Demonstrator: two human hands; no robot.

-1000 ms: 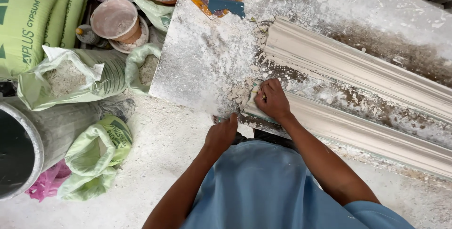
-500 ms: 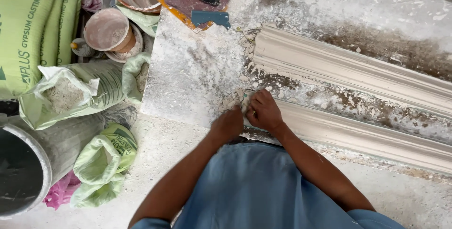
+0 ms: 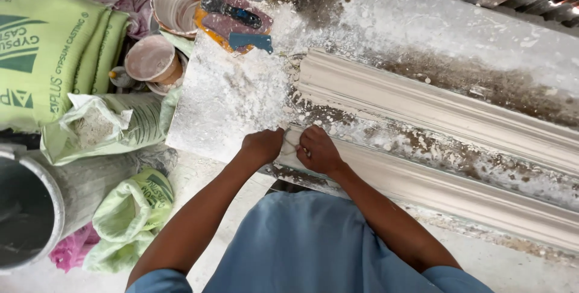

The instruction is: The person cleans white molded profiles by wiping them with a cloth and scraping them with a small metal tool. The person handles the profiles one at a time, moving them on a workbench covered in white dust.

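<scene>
Now both my hands, left hand (image 3: 263, 146) and right hand (image 3: 318, 151), press curled fingers on the near end of the long white plaster cornice moulding (image 3: 434, 178), which runs away rightward along the bench's (image 3: 482, 40) front edge.

Both hands, the left hand (image 3: 263, 146) and the right hand (image 3: 318, 151), sit close together at the near end of the nearer cornice moulding (image 3: 458, 193), hemmed in ahead by the second moulding (image 3: 422, 103) that runs parallel just beyond it. The channel between the two mouldings is rough with plaster crumbs. To the left, the powder-covered worktop (image 3: 223, 106) gives open room up to the scrapers on the board (image 3: 235, 18). Off its left edge stand plaster-caked bowls (image 3: 151, 59), an open sack (image 3: 102, 127), stacked green bags (image 3: 54, 52) and a large bucket (image 3: 33, 208), crowding that side. Beyond the far moulding the dusty worktop lies open.
</scene>
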